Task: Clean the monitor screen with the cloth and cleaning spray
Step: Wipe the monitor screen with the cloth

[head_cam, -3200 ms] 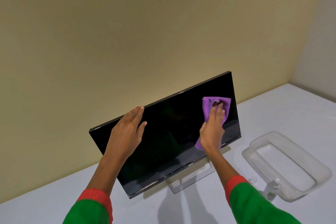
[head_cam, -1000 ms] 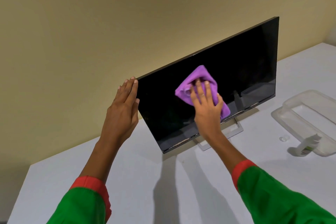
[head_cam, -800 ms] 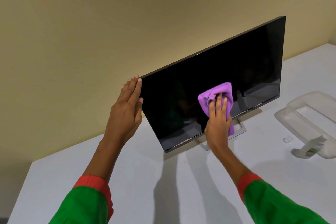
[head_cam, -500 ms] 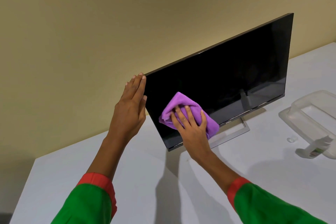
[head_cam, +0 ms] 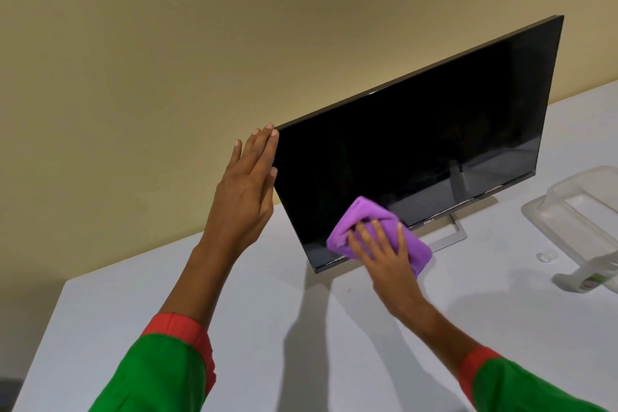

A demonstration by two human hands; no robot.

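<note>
A black monitor (head_cam: 418,137) stands tilted on a silver frame stand on the white table (head_cam: 267,328). My right hand (head_cam: 384,254) presses a folded purple cloth (head_cam: 364,217) flat against the lower left part of the screen, over the bottom bezel. My left hand (head_cam: 247,191) lies with straight fingers against the monitor's left edge, bracing it. A small white spray bottle (head_cam: 592,278) with a green label lies at the far right, partly cut off by the frame edge.
A clear plastic container (head_cam: 578,211) sits on the table at the right, beside the bottle. A small clear cap (head_cam: 545,256) lies in front of it. A beige wall rises close behind the monitor.
My right hand has slid the cloth down and a little right, from the screen's lower left to its bottom bezel. The left hand stays on the monitor's left edge.
</note>
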